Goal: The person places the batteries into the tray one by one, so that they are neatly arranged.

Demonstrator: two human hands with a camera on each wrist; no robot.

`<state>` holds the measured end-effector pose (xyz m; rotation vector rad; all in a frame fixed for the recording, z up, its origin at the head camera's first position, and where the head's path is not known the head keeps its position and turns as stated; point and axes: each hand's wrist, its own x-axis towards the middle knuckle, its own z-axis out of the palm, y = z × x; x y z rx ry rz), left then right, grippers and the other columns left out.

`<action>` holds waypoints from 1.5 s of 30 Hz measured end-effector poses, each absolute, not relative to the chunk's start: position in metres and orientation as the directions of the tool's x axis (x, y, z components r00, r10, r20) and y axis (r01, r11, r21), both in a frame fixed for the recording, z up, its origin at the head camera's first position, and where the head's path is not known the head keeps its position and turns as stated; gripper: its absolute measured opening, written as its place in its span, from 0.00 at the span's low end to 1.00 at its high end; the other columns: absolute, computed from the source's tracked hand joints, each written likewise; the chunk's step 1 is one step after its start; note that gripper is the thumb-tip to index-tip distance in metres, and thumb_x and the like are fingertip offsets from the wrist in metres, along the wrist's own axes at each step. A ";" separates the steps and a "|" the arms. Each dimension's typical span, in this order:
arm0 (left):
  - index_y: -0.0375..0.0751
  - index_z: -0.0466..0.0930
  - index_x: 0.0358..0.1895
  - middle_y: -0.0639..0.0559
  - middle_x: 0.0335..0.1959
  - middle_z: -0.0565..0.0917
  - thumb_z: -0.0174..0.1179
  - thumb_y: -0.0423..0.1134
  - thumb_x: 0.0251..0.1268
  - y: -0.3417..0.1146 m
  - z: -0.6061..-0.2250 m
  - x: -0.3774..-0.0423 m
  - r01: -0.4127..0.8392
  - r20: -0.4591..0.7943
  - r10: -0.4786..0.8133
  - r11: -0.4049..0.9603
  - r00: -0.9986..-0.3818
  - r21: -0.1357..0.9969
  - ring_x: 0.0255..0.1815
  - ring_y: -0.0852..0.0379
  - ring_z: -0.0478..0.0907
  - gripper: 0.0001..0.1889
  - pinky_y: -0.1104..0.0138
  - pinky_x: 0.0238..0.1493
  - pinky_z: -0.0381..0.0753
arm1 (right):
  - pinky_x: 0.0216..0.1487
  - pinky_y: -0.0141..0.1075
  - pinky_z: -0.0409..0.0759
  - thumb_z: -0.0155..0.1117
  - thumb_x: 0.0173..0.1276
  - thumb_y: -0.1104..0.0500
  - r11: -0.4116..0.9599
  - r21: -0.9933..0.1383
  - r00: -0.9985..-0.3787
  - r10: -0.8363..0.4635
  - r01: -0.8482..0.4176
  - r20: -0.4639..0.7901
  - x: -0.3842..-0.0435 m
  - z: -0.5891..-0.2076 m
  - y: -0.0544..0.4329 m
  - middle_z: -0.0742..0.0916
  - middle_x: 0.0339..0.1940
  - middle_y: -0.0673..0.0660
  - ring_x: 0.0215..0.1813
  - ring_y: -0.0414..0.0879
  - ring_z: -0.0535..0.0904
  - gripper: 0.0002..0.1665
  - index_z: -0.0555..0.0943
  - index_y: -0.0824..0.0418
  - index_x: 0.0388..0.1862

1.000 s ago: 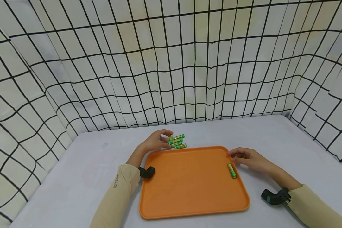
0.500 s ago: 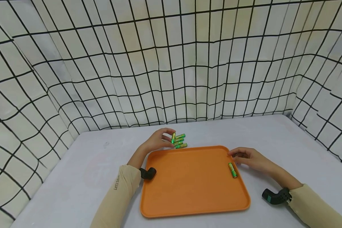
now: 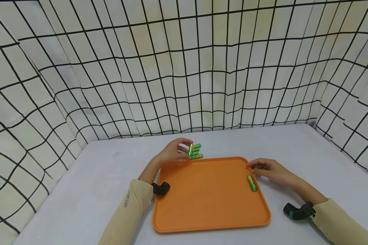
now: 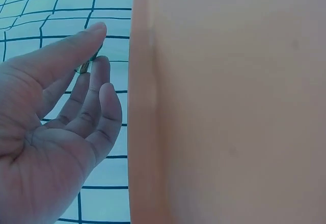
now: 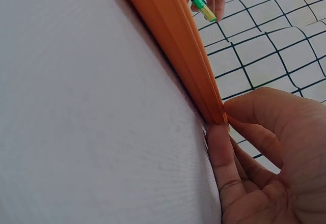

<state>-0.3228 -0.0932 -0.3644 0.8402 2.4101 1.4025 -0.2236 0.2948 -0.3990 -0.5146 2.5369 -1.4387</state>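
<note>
Now pinching one battery (image 3: pixel 190 149) with left hand (image 3: pixel 173 152) beyond far edge of orange tray (image 3: pixel 202 197), clamping rim near far right corner with right hand (image 3: pixel 270 170), so liable to scatter loose batteries (image 3: pixel 197 156) alongside by brushing, or roll lone battery (image 3: pixel 251 183) near right edge by tugging.

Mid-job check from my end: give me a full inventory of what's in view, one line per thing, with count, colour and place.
Table: 1, white, lower part of the head view.
Backdrop: 1, white with black grid lines, behind and beside the table.
Tray: 1, orange, on the table.
Tray battery: 1, green and yellow, inside the tray's right edge.
Loose batteries: about 4, same colours, past the far edge; some partly hidden.
Held battery: 1, same colours, left of the loose ones.
Wrist cameras: 2, black, one per wrist.
Sleeves: 2, beige, on the forearms.
Left hand: 1, bare, grip on the held battery.
Right hand: 1, bare, grip on the tray's rim.
</note>
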 end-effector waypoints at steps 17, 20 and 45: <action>0.29 0.69 0.64 0.41 0.60 0.74 0.69 0.28 0.56 -0.084 -0.356 -0.312 0.381 0.110 0.577 0.373 -0.809 0.846 0.50 0.50 0.80 0.31 0.60 0.54 0.79 | 0.45 0.29 0.78 0.59 0.73 0.57 0.476 -0.856 -0.929 -0.370 -0.202 0.014 -0.223 -0.395 0.295 0.82 0.55 0.63 0.46 0.38 0.78 0.21 0.76 0.68 0.60; 0.31 0.70 0.64 0.41 0.61 0.74 0.70 0.28 0.56 -0.082 -0.355 -0.311 0.374 0.103 0.578 0.372 -0.810 0.850 0.50 0.50 0.80 0.31 0.60 0.54 0.79 | 0.44 0.29 0.78 0.59 0.73 0.58 0.474 -0.856 -0.928 -0.373 -0.206 0.017 -0.223 -0.394 0.295 0.82 0.55 0.63 0.45 0.38 0.77 0.22 0.76 0.68 0.60; 0.37 0.73 0.60 0.45 0.54 0.76 0.73 0.33 0.54 -0.066 -0.355 -0.301 0.392 0.114 0.609 0.347 -0.785 0.852 0.47 0.53 0.82 0.29 0.63 0.50 0.79 | 0.47 0.28 0.78 0.59 0.73 0.58 0.451 -0.869 -0.922 -0.387 -0.204 0.015 -0.222 -0.396 0.294 0.81 0.57 0.64 0.48 0.38 0.78 0.21 0.76 0.68 0.60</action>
